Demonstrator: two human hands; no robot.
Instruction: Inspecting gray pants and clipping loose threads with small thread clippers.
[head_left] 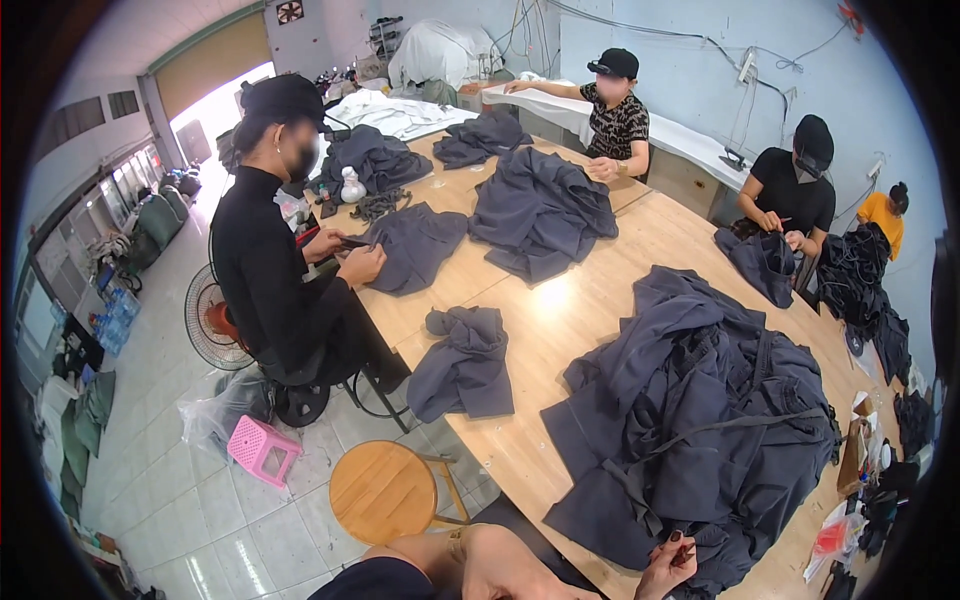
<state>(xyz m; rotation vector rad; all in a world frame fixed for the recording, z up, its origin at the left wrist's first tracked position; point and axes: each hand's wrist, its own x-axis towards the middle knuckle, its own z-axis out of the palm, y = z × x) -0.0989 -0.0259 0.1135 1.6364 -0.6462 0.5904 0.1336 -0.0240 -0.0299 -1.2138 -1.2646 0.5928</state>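
A large heap of dark grey-blue garments [690,400] lies on the wooden table in front of me, with a long fabric strap across its top. At its near edge my right hand [668,568] has its fingertips pinched together against the dark cloth. Something small and dark reddish shows at those fingertips, too small to name. My left hand [505,568], with a band at the wrist, is at the lower edge beside the table. Its fingers are cut off by the picture's edge.
A round wooden stool [383,492] and a pink plastic stool [264,450] stand on the tiled floor at left. A folded dark garment [465,365] lies on the table [540,345]. Co-workers sit around it, handling dark cloth. Bags and scraps [838,535] lie at right.
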